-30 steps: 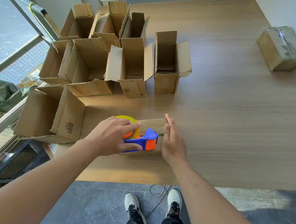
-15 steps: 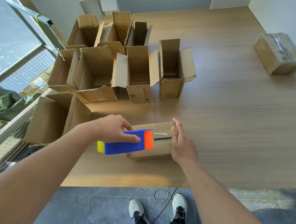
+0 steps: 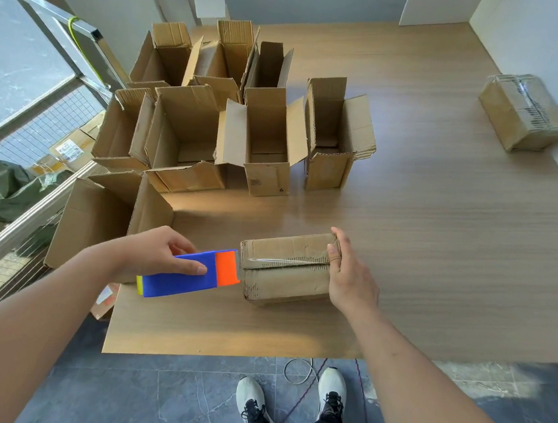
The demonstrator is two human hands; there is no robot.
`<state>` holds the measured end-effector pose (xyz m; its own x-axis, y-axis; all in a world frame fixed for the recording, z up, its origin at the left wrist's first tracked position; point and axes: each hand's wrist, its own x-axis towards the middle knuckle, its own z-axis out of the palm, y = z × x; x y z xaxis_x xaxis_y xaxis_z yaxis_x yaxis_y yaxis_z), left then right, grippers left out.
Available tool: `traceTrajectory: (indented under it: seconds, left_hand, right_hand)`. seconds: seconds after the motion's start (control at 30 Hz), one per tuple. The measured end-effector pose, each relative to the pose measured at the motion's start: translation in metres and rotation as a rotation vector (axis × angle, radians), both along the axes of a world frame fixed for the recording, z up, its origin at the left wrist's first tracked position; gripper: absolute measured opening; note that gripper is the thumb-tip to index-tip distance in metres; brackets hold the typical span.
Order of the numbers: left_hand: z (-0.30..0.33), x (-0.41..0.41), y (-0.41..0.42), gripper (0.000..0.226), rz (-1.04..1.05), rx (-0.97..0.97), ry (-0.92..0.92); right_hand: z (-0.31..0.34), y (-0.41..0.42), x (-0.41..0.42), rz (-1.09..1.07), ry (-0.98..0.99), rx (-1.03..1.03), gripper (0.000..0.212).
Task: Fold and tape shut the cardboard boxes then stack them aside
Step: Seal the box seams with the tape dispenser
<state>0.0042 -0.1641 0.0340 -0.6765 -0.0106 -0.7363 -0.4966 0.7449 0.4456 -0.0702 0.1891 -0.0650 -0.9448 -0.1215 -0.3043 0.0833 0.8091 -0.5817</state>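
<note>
My left hand [image 3: 160, 250] grips a blue and orange tape dispenser [image 3: 188, 272], fingers curled over its top and thumb along its side. The orange end, with its toothed blade, sits at the left edge of a small closed cardboard box [image 3: 285, 267]. A strip of clear tape [image 3: 282, 261] runs along the seam on top of that box. My right hand [image 3: 350, 277] holds the box's right end, thumb pressed on the top edge and fingers wrapped down the far side.

The box lies on a wooden table [image 3: 437, 262], near its front edge and right in front of me. Farther back on the left, a cluster of open boxes [image 3: 261, 133] stands with flaps up, packed close together. A larger open box [image 3: 104, 220] lies on its side at the table's left edge. At the far right, well apart from the rest, 1 taped box [image 3: 522, 111] rests beside the white wall.

Below the table I see my 2 white shoes [image 3: 288, 405] on a grey tiled floor [image 3: 148, 397]. A metal railing [image 3: 10, 234] runs along the left.
</note>
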Motion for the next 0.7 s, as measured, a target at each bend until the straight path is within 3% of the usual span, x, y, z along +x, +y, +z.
traceTrajectory:
  seconds: [0.37,0.7]
  left_hand:
    - [-0.037,0.007,-0.006,0.055,0.010,0.100,-0.053]
    - [-0.059,0.011,-0.002,0.091,0.067,0.082,-0.039]
  right_hand:
    - [0.001,0.001,-0.004,0.028,-0.003,0.050,0.041]
    - [-0.003,0.000,-0.011,0.067,0.066,0.123,0.045]
